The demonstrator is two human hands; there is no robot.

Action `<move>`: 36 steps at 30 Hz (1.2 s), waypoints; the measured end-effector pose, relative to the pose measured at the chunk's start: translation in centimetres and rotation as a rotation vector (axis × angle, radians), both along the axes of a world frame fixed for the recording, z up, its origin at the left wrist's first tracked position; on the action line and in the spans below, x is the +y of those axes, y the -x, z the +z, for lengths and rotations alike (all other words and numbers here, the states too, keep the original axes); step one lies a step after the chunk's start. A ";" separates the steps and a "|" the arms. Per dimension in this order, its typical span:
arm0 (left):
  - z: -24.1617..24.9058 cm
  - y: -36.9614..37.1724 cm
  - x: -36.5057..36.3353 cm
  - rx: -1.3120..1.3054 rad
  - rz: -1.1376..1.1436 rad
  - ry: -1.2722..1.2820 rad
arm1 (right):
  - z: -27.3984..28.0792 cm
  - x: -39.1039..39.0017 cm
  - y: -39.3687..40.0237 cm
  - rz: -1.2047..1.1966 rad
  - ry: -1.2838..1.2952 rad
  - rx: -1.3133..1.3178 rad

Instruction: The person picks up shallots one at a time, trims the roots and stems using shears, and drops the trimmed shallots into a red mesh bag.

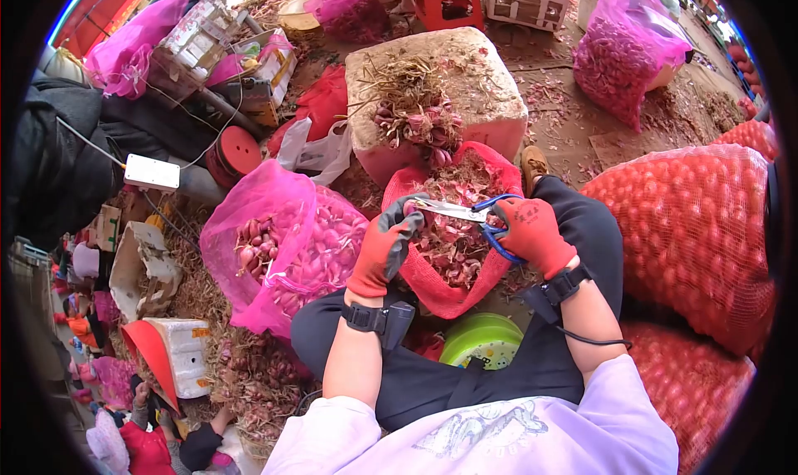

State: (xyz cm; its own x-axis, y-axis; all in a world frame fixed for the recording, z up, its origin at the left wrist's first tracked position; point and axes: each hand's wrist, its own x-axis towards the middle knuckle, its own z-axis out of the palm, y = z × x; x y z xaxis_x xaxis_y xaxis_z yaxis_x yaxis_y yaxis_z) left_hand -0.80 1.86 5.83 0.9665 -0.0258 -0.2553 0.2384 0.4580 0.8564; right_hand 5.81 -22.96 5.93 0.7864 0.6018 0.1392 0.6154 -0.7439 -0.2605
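My right hand (pixel 536 234), in a red and dark work glove, is closed round the blue handles of a pair of scissors (pixel 453 210). The blades point left, to the fingertips of my left hand (pixel 381 251). That hand, gloved the same way, pinches a small reddish shallot (pixel 412 206), mostly hidden by the fingers. Below both hands, an open red mesh bag (pixel 440 299) holds dry skins and trimmings (pixel 455 246). Ahead, a bunch of shallots (pixel 422 126) with dry stalks lies on a dirty foam block (pixel 490 72). To the left stands an open pink mesh bag (pixel 229 217) of shallots.
Full red mesh sacks (pixel 682 234) crowd the right side. A green stool (pixel 478 338) shows between my legs. At left are a red cable reel (pixel 241 152), a white box with cables (pixel 152 172) and heaped shallots (pixel 258 375). Another person (pixel 141 450) sits at lower left.
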 end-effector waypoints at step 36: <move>-2.3 0.4 -3.3 0.086 -0.155 0.139 | -1.4 4.7 -0.3 -0.188 -1.255 1.219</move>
State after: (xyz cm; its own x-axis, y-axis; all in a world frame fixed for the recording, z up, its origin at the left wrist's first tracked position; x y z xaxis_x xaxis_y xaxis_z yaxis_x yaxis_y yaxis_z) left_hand -1.19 -1.42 3.54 0.9231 -0.2135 -0.3199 0.3846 0.5226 0.7609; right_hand 6.16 -18.23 4.49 0.8260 0.4991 -0.2621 -0.4124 0.2179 -0.8846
